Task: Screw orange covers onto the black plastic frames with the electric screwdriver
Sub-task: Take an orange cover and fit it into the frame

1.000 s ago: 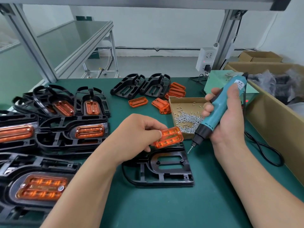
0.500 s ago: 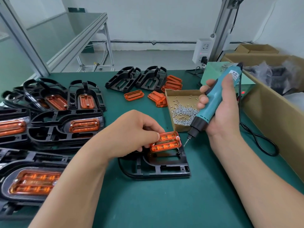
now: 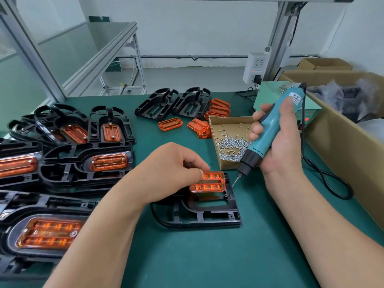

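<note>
Head view: the left hand [image 3: 172, 173] pinches the left end of an orange cover [image 3: 207, 182] between thumb and fingers [image 3: 198, 173]; a second ago the cover was held tilted above the black frame [image 3: 207, 217], and now it sits lower and flatter over the frame's far edge, though I cannot tell whether it is seated; the frame lies flat on the green worktop [image 3: 207, 262], as before. The right hand [image 3: 284, 146] keeps its fingers wrapped round the electric screwdriver [image 3: 270, 134], slanted down to the left; its bit [image 3: 235, 181] has drawn closer to the frame's far right corner, just beside the cover's right end. Behind the bit stands the cardboard screw box [image 3: 216, 125]; loose covers [image 3: 170, 124] lie beyond; finished frames [image 3: 62, 167] crowd the left side.
</note>
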Action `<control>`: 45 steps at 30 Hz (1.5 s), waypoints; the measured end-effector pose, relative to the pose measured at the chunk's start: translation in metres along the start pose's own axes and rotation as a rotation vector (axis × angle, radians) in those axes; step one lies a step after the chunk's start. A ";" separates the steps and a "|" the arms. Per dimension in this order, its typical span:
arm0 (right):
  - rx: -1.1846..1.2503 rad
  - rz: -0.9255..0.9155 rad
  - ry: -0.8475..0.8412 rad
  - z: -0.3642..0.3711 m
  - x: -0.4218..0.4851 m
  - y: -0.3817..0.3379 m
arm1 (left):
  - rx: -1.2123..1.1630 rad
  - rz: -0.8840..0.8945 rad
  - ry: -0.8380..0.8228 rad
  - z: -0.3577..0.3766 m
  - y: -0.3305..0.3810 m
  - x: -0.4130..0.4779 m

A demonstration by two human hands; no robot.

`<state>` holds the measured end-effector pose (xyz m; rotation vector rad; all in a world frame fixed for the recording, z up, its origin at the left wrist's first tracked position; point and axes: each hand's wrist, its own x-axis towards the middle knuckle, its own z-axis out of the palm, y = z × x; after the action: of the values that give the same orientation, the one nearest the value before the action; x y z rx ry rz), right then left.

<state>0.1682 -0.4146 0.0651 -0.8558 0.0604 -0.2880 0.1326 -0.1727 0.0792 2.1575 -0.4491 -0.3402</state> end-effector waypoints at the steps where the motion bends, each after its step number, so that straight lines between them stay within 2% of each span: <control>1: 0.000 0.002 -0.002 0.000 0.000 0.000 | 0.000 0.000 0.015 0.001 0.000 0.000; 11: 0.015 0.000 -0.002 0.001 0.001 0.000 | -0.027 0.045 0.089 0.000 0.003 -0.002; 23: -0.029 -0.017 -0.023 0.000 0.001 0.005 | -0.020 -0.050 0.088 0.000 0.006 0.000; 32: -0.046 -0.019 -0.043 -0.003 0.002 0.007 | 0.004 0.016 0.123 0.005 0.002 0.002; 40: -0.049 -0.026 -0.057 -0.002 0.002 0.005 | 0.028 0.017 0.114 0.004 0.006 -0.001; 45: -0.032 -0.025 -0.042 -0.002 0.002 0.004 | -0.042 -0.012 0.069 0.003 0.005 0.000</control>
<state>0.1710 -0.4142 0.0607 -0.8947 0.0152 -0.2932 0.1303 -0.1777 0.0811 2.1247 -0.3868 -0.2785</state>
